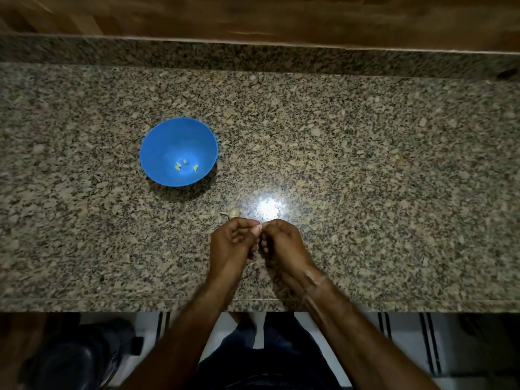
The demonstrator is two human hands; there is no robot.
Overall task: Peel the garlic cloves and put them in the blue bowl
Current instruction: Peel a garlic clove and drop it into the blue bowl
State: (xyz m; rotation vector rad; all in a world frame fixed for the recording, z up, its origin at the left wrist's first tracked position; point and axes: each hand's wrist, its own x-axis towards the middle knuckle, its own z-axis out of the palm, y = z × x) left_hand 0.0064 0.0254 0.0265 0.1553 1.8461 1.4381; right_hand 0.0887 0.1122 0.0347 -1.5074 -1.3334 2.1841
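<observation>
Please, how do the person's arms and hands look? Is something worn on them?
Both forearms are bare, no sleeves in view. The left hand and right hand wear no gloves; no ring shows. A thin, pale, see-through band circles the right wrist; the left wrist wears nothing.

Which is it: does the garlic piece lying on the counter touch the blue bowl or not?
Apart. The head view shows a plain stretch of speckled counter between the garlic piece and the blue bowl.
</observation>
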